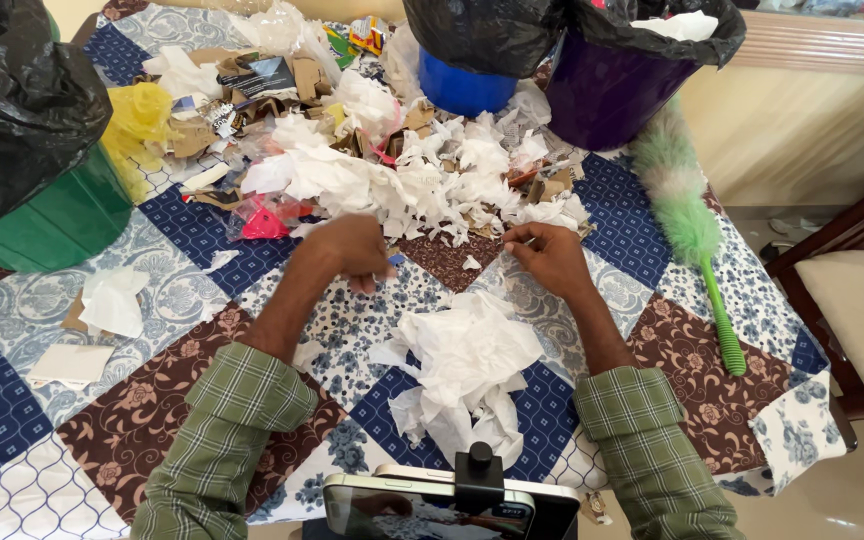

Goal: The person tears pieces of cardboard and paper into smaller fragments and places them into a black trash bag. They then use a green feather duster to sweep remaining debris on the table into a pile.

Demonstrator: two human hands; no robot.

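On the quilt-patterned bench (652,340), a small crumpled white paper heap (467,370) lies sorted just before the broad mixed litter pile of torn paper, cardboard and plastic (392,160), at whose near edge the left hand (352,250) curls shut and the right hand (550,255) pinches a scrap.

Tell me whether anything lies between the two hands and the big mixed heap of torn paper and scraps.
Nothing visible does. The left hand and right hand already rest at the heap's near edge, fingers among its scraps.
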